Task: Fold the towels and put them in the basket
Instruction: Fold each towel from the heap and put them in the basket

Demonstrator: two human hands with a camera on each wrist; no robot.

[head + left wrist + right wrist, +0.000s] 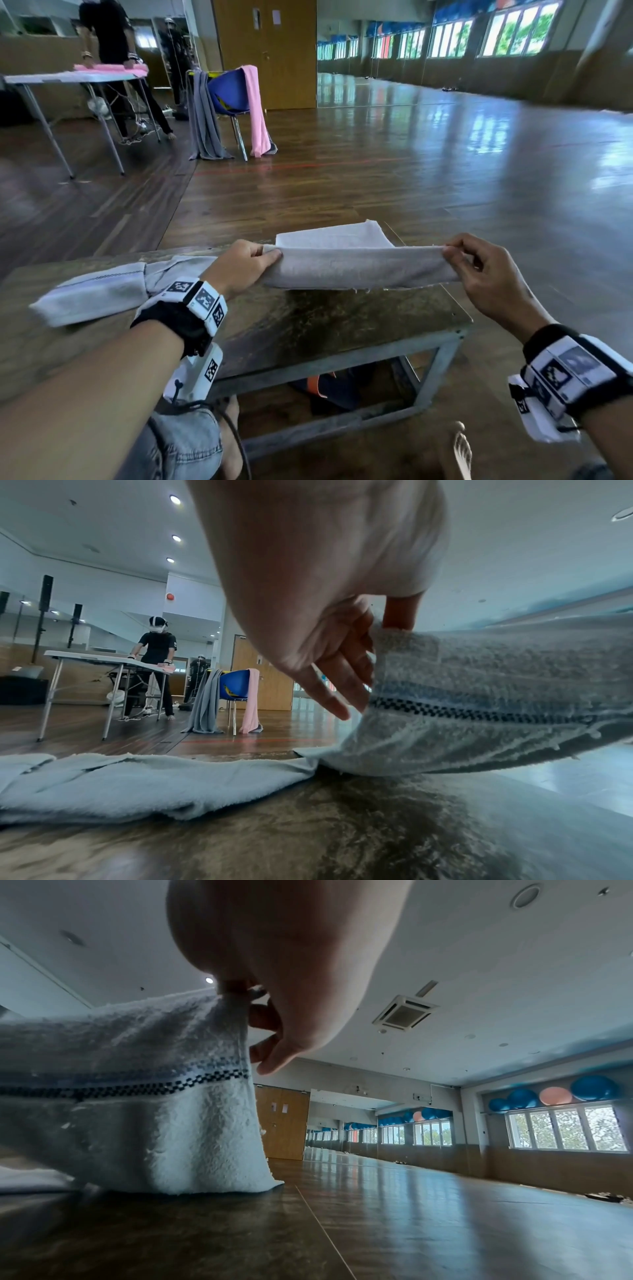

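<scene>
A pale grey towel (356, 265) with a dark checked stripe (479, 712) is lifted off the low wooden table (308, 322), its far part still lying flat. My left hand (251, 262) pinches its left end (383, 637) between thumb and fingers. My right hand (459, 255) pinches the right end (232, 999); the other fingers curl loosely. The held edge is stretched taut between both hands and the cloth hangs down to the tabletop (205, 1177). A second pale towel (99, 294) lies crumpled on the table's left side (137, 785). No basket is in view.
The table's metal frame (428, 370) has dark and orange cloth under it. Further off stand a blue chair (229, 90) draped with grey and pink towels and a folding table (68, 77) where another person works. Open wooden floor (445, 164) lies ahead and right.
</scene>
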